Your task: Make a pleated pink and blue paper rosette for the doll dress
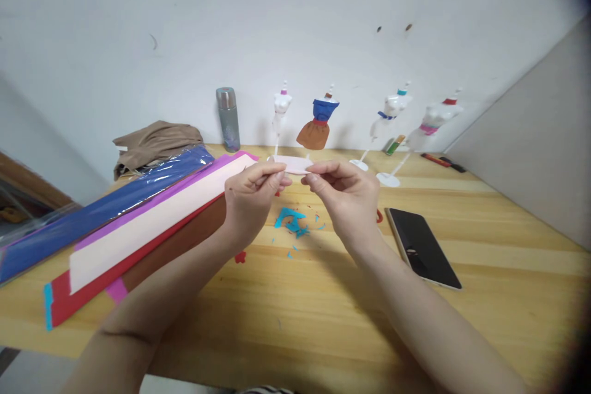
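A small pale pink paper strip [295,164] is held up above the wooden table [323,295] between both hands. My left hand [249,197] pinches its left end with thumb and fingers closed. My right hand [346,197] pinches its right end the same way. Below the hands lie blue paper scraps [290,221] and a few red bits on the table top.
A stack of coloured paper sheets [133,221] lies at the left. A black phone [422,247] rests at the right. Several small white mannequins [390,114], one in a blue and brown dress [318,123], stand by the wall with a grey bottle [228,118] and brown cloth [154,141].
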`<state>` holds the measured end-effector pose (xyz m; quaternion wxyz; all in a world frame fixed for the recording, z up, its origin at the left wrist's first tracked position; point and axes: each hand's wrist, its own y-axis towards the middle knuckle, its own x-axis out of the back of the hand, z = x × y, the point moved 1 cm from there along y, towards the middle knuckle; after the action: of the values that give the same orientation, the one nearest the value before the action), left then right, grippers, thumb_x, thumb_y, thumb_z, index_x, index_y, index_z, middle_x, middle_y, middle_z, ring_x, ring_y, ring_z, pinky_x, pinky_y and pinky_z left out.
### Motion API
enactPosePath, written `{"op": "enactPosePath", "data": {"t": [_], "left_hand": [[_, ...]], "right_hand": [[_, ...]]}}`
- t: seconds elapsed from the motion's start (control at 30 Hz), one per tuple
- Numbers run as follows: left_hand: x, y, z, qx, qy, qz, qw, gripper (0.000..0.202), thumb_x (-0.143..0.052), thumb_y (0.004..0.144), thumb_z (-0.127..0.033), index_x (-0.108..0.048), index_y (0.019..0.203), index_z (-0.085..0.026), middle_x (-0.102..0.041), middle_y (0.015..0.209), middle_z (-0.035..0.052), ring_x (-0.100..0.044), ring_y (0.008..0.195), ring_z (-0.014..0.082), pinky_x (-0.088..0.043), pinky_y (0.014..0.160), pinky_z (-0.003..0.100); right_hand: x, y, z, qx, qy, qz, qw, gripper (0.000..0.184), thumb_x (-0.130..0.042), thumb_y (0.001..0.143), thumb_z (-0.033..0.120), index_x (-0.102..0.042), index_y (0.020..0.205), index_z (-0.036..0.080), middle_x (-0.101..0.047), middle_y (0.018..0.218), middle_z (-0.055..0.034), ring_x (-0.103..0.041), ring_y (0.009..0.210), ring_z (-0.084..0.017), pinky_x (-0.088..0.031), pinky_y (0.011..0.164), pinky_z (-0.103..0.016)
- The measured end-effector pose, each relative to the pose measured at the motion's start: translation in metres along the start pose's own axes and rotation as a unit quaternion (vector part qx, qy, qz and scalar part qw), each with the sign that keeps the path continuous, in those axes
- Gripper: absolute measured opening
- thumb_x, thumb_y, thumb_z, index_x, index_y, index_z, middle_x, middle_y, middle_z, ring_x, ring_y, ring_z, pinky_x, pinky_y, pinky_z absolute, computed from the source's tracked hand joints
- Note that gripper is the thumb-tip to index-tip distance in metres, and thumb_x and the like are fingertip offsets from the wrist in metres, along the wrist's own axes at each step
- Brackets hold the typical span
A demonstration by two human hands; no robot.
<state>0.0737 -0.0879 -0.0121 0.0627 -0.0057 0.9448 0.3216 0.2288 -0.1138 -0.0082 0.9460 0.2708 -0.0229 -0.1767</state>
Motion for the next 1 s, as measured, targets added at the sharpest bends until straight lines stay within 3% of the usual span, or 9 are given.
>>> {"op": "enactPosePath", "data": {"t": [0.23,0.57,0.83,1.0], "left_hand": [[-0.002,0.000,-0.002,0.068,-0.042,0.002,0.997,0.011,-0.078,0.078,-0.024,-0.082,0.085,-0.017,-0.079,0.067,0.0029,-0.077,0.059,0.0169,-0.066,0.060,0.026],[-0.004,-0.004,-0.001,0.083,-0.045,-0.031,0.995,0.014,-0.080,0.075,-0.028,-0.081,0.084,-0.017,-0.079,0.065,0.0029,-0.076,0.058,0.0166,-0.067,0.062,0.028],[-0.004,-0.002,-0.010,0.098,-0.050,-0.007,0.994,0.010,-0.077,0.074,-0.023,-0.079,0.082,-0.017,-0.078,0.063,0.0012,-0.076,0.058,0.0165,-0.066,0.061,0.027],[-0.003,-0.001,-0.016,0.108,-0.025,-0.004,0.994,0.009,-0.075,0.076,-0.022,-0.078,0.083,-0.018,-0.077,0.063,-0.0003,-0.076,0.059,0.0161,-0.066,0.062,0.027]], "right_hand": [[0.001,0.001,0.002,0.013,0.010,-0.015,1.000,0.005,-0.079,0.072,0.025,-0.075,0.074,0.024,-0.076,0.072,-0.0011,-0.069,0.064,-0.017,-0.059,0.062,-0.034],[-0.001,-0.001,0.002,0.038,0.000,-0.036,0.999,0.004,-0.078,0.071,0.025,-0.073,0.071,0.024,-0.074,0.068,0.0001,-0.064,0.058,-0.015,-0.054,0.057,-0.031],[-0.001,-0.004,0.002,0.096,-0.043,-0.023,0.994,0.009,-0.072,0.080,0.023,-0.078,0.086,0.026,-0.080,0.083,-0.0019,-0.069,0.069,-0.017,-0.057,0.063,-0.033],[-0.001,-0.006,-0.001,0.113,-0.084,-0.017,0.990,0.010,-0.070,0.084,0.023,-0.078,0.089,0.027,-0.077,0.081,-0.0018,-0.066,0.065,-0.017,-0.057,0.064,-0.035]]}}
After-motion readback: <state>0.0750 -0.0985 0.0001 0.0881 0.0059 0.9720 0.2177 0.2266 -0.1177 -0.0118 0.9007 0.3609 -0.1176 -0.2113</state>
